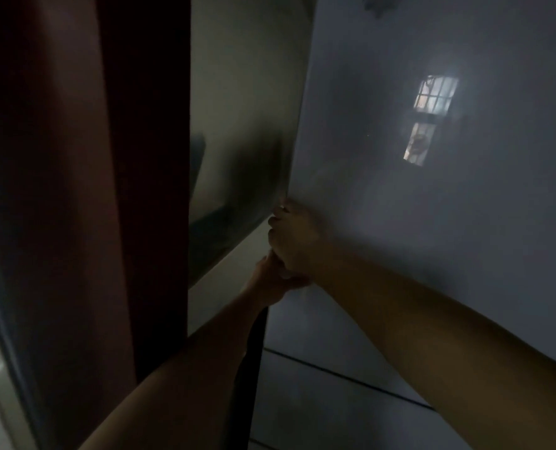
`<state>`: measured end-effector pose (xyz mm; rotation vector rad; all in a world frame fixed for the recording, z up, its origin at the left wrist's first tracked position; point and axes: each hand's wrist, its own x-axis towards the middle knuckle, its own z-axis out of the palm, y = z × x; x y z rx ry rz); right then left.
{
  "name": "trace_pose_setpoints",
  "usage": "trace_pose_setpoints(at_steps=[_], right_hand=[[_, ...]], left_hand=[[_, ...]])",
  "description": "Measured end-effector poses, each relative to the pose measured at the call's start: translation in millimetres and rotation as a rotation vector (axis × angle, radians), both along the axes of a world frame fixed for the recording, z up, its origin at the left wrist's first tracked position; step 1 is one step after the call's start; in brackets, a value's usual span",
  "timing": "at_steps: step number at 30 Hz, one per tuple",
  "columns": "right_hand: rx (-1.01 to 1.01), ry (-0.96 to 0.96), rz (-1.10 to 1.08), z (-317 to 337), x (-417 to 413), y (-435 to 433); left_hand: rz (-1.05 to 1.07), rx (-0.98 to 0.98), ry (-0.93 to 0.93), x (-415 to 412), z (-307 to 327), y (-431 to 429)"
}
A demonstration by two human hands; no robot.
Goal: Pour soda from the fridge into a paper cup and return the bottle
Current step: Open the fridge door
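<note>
The room is dim. A tall grey fridge door (432, 196) fills the right half of the head view, its glossy face reflecting a barred window. My right hand (294, 237) curls its fingers around the door's left edge at mid height. Just below it, my left hand (271, 280) grips the same edge, touching the right hand. A dark gap runs down from the hands along the door's edge. A second door panel (318, 404) sits below a dark seam. No bottle or paper cup is in view.
The fridge's pale side panel (244, 108) stands left of the door edge. A dark reddish-brown wooden frame or door (85, 190) rises at the left, close to the fridge. A pale surface shows at the bottom left corner.
</note>
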<state>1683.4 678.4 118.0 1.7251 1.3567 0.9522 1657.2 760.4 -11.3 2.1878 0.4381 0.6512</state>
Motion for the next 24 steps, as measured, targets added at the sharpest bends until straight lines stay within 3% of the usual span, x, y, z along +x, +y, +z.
trace_pose_setpoints(at_steps=[11,15,17,22,24], right_hand=[[0.057,0.0,-0.103,-12.9,-1.6,6.2],[0.279,0.093,0.041,-18.6,-8.4,9.3],[0.241,0.134,0.057,-22.0,-12.8,5.3],[0.517,0.416,0.185,-26.1,-37.7,-11.3],[0.462,0.462,0.138,-37.4,-48.5,-16.4]], left_hand=[[-0.049,0.033,-0.066,-6.7,-7.9,-0.5],[-0.071,0.077,-0.1,-12.7,-5.5,-1.0],[-0.086,0.094,-0.111,-22.8,-5.3,-6.8],[-0.056,0.117,-0.097,-55.5,-10.3,-25.3],[-0.014,0.147,-0.094,-71.8,-5.3,-37.0]])
